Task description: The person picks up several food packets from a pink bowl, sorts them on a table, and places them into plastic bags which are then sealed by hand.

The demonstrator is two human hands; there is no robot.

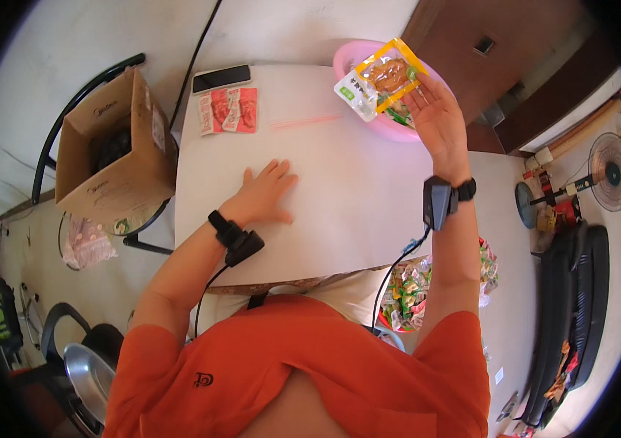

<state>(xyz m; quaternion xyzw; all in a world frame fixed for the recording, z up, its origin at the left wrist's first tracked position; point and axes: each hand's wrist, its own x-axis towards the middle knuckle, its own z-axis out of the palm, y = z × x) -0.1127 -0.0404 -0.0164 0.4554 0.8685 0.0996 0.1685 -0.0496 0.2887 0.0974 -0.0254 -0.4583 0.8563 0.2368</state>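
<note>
My right hand (pixel 437 116) holds a clear plastic food packet (pixel 390 74) with a yellow border by its right edge. Brown food shows through the film. The packet is over a pink plastic basin (pixel 348 55), where more packets are partly visible beneath it. Palm down on the white table (pixel 338 208), my left hand (pixel 261 194) has its fingers spread and holds nothing. Small red-and-white food packets (pixel 228 111) lie side by side at the table's far left, below a dark-screened phone (pixel 221 80). Thin pinkish strands (pixel 306 121) stretch between them and the basin.
A cardboard box (pixel 116 194) with dark contents stands on a chair left of the table. Many colourful packets (pixel 406 290) fill a container by my right forearm. An electric fan (pixel 612 171) and a black sofa (pixel 568 306) are at the right. A metal bowl (pixel 88 372) sits lower left.
</note>
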